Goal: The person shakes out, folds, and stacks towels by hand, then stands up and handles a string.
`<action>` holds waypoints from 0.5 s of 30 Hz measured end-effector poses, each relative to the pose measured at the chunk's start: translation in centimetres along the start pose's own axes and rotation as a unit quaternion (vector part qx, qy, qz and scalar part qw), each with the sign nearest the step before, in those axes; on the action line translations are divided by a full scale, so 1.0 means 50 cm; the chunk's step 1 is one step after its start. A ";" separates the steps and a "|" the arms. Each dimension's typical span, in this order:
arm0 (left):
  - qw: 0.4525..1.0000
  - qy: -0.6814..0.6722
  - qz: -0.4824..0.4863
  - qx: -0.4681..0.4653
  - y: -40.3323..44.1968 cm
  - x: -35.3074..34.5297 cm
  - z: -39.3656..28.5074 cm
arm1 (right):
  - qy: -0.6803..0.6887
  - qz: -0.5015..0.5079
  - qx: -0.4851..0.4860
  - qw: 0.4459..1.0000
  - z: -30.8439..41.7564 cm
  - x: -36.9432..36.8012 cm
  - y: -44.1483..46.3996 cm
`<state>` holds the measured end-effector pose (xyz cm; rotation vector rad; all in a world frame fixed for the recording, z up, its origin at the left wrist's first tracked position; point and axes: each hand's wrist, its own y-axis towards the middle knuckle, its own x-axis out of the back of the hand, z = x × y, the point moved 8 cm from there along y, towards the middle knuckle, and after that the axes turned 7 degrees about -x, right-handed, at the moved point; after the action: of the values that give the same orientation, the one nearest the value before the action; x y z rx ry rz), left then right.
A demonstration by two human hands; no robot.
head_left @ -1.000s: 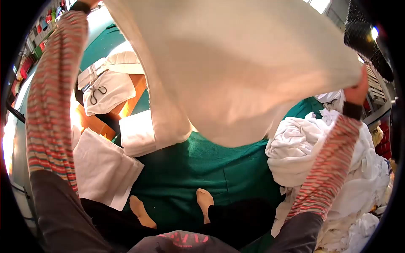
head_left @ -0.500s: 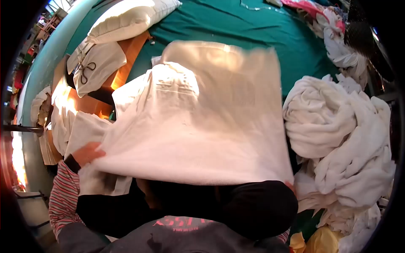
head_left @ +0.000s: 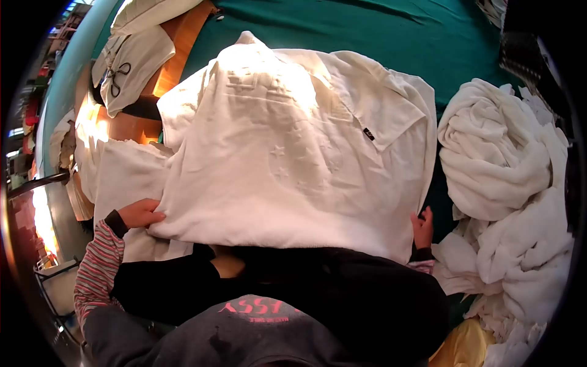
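A white T-shirt (head_left: 269, 202) with raised stars and lettering lies spread before me, its hem across my lap. One short sleeve (head_left: 394, 119) with a small black tag is folded over on the upper right. My left hand (head_left: 142, 214) pinches the hem at the left corner, thumb on top. Beside the right edge, my right hand (head_left: 422, 229) has its fingers raised and apart, close to the fabric. Part of that palm is hidden by the cloth.
A bundled heap of white cloth (head_left: 489, 153) lies on the right, above a yellow cloth (head_left: 463, 345). On the left are a cardboard box (head_left: 131, 128), a white piece with a dark cord (head_left: 137, 67) and a white pillow (head_left: 153, 13). Green cloth (head_left: 367, 30) covers the surface.
The T-shirt's far part, blurred and raised before, has settled flat, and its sleeve and stars now show. My right hand has come into view with fingers apart; my left still grips the hem.
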<state>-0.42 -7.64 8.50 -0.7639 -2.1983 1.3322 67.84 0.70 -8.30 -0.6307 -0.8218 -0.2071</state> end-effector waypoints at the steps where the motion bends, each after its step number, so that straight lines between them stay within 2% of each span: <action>1: 1.000 -0.002 -0.005 0.005 0.000 -0.001 0.007 | 0.002 0.007 0.003 1.000 0.025 -0.030 0.015; 3: 0.998 0.011 -0.018 -0.054 -0.001 -0.002 -0.004 | -0.135 -0.120 0.043 0.983 0.075 -0.047 0.036; 4: 0.998 0.009 -0.023 -0.051 -0.006 -0.004 -0.003 | -0.202 -0.184 0.062 0.960 0.096 -0.049 0.037; 5: 0.998 -0.006 -0.029 -0.053 -0.012 -0.005 -0.003 | -0.201 -0.179 0.067 0.961 0.095 -0.053 0.046; 6: 0.998 -0.022 -0.034 -0.055 -0.017 -0.007 -0.002 | -0.062 -0.072 0.050 0.994 0.070 -0.070 0.066; 7: 0.998 -0.026 -0.036 -0.052 -0.022 -0.011 0.003 | 0.077 0.037 0.028 0.996 0.051 -0.091 0.069; 8: 0.999 -0.036 -0.017 -0.036 -0.027 -0.023 0.010 | 0.275 0.094 -0.025 0.957 0.039 -0.092 0.054; 9: 0.999 -0.046 0.002 -0.021 -0.033 -0.034 0.017 | 0.348 0.105 -0.050 0.930 0.035 -0.066 0.036; 11: 0.997 -0.047 0.054 -0.039 -0.050 -0.055 0.046 | 0.346 0.090 -0.035 0.933 0.042 0.015 -0.014; 13: 0.997 -0.012 0.076 -0.022 -0.065 -0.081 0.065 | 0.253 0.054 -0.069 0.964 -0.083 0.068 -0.029; 15: 0.982 0.030 0.181 0.038 -0.077 -0.124 0.075 | 0.148 0.115 -0.131 0.974 -0.262 0.090 -0.042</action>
<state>0.96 -15.64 9.73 -1.2006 -2.0121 1.5308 78.13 -8.52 -10.74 -0.9128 -0.4316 -0.1930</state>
